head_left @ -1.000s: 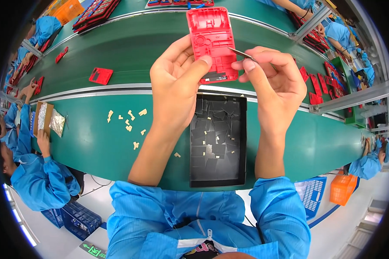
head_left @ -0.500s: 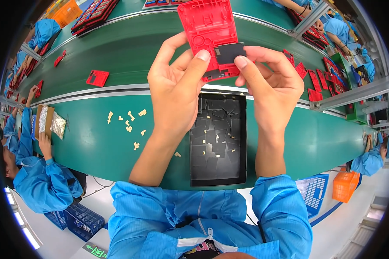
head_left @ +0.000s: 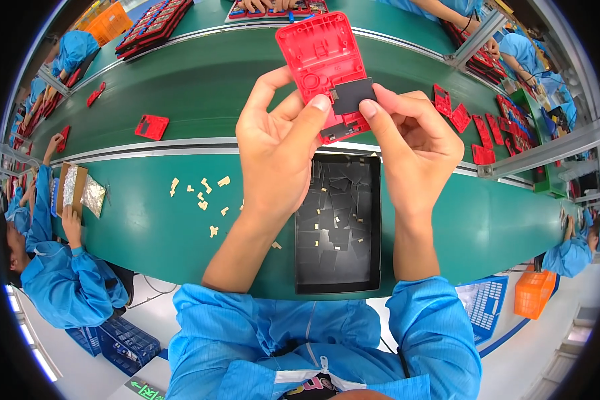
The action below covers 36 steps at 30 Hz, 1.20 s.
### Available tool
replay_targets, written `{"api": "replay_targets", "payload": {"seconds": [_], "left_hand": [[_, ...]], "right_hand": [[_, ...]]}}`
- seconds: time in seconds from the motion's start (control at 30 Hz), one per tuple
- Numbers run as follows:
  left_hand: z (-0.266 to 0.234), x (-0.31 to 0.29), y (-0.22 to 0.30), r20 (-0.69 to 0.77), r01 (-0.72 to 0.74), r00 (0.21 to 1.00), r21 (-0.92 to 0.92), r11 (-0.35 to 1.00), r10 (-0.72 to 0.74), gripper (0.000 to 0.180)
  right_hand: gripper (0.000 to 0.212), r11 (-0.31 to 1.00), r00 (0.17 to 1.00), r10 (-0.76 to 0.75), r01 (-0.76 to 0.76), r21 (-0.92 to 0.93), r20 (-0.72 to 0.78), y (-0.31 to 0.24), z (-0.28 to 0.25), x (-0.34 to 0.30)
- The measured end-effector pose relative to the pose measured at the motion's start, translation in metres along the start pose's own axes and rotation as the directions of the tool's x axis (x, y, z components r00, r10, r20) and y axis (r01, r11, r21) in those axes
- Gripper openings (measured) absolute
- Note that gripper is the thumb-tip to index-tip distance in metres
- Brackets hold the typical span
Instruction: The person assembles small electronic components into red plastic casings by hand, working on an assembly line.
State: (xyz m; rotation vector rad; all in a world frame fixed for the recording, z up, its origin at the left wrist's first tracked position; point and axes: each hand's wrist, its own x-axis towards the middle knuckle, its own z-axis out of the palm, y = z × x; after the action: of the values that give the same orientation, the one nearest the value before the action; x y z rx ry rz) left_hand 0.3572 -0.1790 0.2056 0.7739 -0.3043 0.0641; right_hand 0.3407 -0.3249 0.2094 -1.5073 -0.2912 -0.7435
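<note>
Raised over the bench, a red plastic casing half shows its ribbed inner side. My left hand is closed on its left edge, the thumb lying on the inner face. Between the thumb and fingers of my right hand is a thin black rectangular sheet, held over the lower part of the casing. Whether the sheet is seated or only touching cannot be told. Below the hands stands a black tray with many similar black sheets, several bearing small pale tabs.
Small cream pieces lie scattered left of the tray on the green bench. Beyond runs a green conveyor carrying red casings. A metal post stands at right. A co-worker sits at left beside a cardboard box.
Both hands, with the casing and black sheet, sit slightly lower in view. The sheet is still between my right fingers over the casing. A person's hands now show at the far bench.
</note>
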Motion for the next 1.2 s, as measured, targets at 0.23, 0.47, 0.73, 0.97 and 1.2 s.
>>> {"api": "replay_targets", "payload": {"seconds": [0.23,0.47,0.73,0.97,1.2], "left_hand": [[0.003,-0.003,-0.001,0.005,-0.042,0.999,0.031,0.999,0.042,0.038],[0.007,-0.006,0.000,0.002,-0.046,0.999,-0.006,0.999,0.046,0.040],[0.001,-0.005,0.000,0.011,-0.073,0.997,0.000,0.997,0.073,0.040],[0.007,-0.008,0.007,0.022,-0.071,0.997,0.051,0.996,0.070,0.041],[0.011,-0.012,0.008,0.039,-0.087,0.996,0.063,0.994,0.085,0.041]], "right_hand": [[0.022,0.961,0.983,-0.182,0.172,-0.215,-0.030,0.000,0.006,-0.004],[0.022,0.999,0.995,-0.033,0.030,-0.032,-0.096,0.001,0.009,-0.007],[0.024,0.850,0.925,-0.380,0.357,-0.388,0.021,0.002,0.010,-0.004],[0.028,0.918,0.958,-0.288,0.273,-0.289,-0.010,0.000,0.008,-0.003],[0.027,0.963,0.982,-0.186,0.181,-0.199,-0.006,-0.007,0.003,-0.002]]}}
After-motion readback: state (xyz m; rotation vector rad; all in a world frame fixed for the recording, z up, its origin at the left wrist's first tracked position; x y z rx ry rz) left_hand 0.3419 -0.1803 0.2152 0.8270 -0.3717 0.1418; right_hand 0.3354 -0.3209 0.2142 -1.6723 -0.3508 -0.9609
